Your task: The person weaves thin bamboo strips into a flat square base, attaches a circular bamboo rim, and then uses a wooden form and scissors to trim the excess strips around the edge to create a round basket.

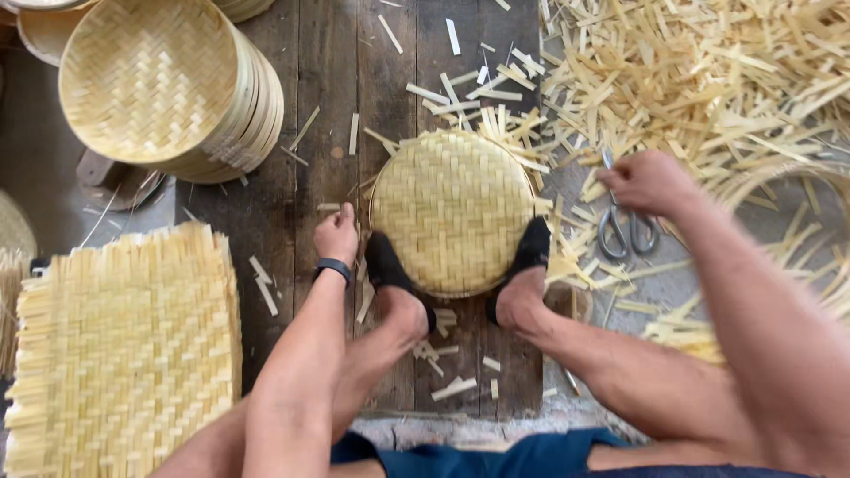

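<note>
- Dark, worn wooden planks (328, 80) run lengthwise underfoot, with grey floor (40, 168) on either side.
- Bamboo offcuts (708, 80) lie heaped at the right, loose slivers scattered over the planks.
- Stacked woven trays (168, 84) at upper left; flat woven mats (124, 345) piled below them.
- Soft, even daylight, faint shadows.

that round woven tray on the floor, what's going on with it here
A person sits over a round woven bamboo tray on dark wooden boards, pinning it between both feet in black socks. The left hand rests at the tray's left edge. The right hand is on a pair of scissors lying among bamboo offcuts; its grip isn't clear. A stack of finished trays sits upper left, flat woven mats lower left.
</note>
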